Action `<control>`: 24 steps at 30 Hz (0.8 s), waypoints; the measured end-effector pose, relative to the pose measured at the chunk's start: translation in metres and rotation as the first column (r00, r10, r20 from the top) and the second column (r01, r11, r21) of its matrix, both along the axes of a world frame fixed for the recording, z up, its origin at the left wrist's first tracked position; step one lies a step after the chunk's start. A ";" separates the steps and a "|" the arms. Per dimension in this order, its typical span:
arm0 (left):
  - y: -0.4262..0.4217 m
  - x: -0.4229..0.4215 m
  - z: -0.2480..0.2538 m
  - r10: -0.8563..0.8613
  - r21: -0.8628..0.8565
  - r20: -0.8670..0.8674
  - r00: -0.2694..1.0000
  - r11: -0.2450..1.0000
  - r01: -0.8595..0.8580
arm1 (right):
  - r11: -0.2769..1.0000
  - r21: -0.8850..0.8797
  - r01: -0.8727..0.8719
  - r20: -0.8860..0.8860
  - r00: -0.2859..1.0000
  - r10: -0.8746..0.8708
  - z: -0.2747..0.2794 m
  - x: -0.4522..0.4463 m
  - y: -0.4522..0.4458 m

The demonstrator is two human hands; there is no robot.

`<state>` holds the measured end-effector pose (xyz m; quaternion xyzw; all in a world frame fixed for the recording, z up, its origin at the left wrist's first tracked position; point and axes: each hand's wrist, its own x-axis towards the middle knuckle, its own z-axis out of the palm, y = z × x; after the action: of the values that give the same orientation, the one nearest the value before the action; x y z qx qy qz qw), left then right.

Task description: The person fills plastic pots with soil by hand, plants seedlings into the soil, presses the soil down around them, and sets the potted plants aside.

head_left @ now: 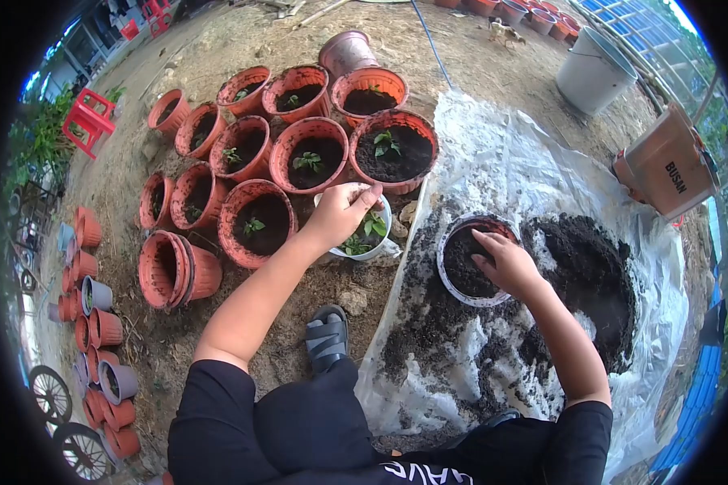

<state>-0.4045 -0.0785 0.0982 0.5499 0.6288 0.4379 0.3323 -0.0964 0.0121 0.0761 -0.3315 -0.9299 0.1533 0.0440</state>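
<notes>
Presently, head view: only view, looking down at both bare hands.
Left hand (344, 217): it is over the white cup (380, 247), thumb and fingers drawn together near the leaves; I cannot tell whether they pinch a stem.
Seedlings (374, 224): they sit inside the cup, just below the left fingertips; how their stems lean is not clear.
Right hand (503, 260): its fingers are spread and rest on the dark soil (465, 263) in the wide pot (453, 291); it seems to grip nothing.
Key relation: the wide pot lies to the right of the cup, near it but apart. It is round, so without long axis, and the right hand is nearer to it; the left hand is nearer to the seedlings.
Plastic sheet (493, 158): its left edge passes between the two vessels. The pot stands inside this edge, the cup outside, on bare ground.
Around: a soil heap (607, 283) lies toward the right edge of the sheet; planted orange pots (243, 257) stand beyond its left edge.
In the way: between cup and pot I see nothing tall; the right hand itself covers part of the soil.
</notes>
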 end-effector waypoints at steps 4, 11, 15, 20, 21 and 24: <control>0.002 0.027 0.021 -0.064 0.012 0.129 0.990 0.998 0.063 | 0.954 -0.294 0.064 -0.327 0.931 -0.163 0.033 -0.031 -0.023; 0.004 0.067 0.032 -0.174 -0.056 0.133 0.976 0.982 0.183 | 0.860 -0.508 0.037 -0.463 0.831 -0.310 0.053 -0.058 -0.047; 0.007 0.077 0.032 -0.227 -0.049 0.084 0.970 0.972 0.231 | 0.771 -0.635 -0.043 -0.524 0.758 -0.389 0.034 -0.053 -0.040; 0.011 0.084 0.019 -0.292 0.036 0.037 0.956 0.956 0.291 | 0.728 -0.686 -0.004 -0.475 0.761 -0.443 0.041 -0.044 -0.038; 0.011 0.083 0.020 -0.349 0.124 -0.161 0.923 0.921 0.370 | 0.828 -0.561 0.020 -0.496 0.792 -0.355 0.036 -0.042 -0.035; 0.015 0.085 0.015 -0.418 0.070 -0.359 0.835 0.880 0.470 | 0.637 -0.770 -0.038 -0.453 0.735 -0.504 0.035 -0.040 -0.032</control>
<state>-0.3199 -0.0640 0.1136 0.7711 0.4945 0.2967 0.2700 -0.1368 -0.0195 0.1112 -0.3737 -0.6584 0.6086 0.2376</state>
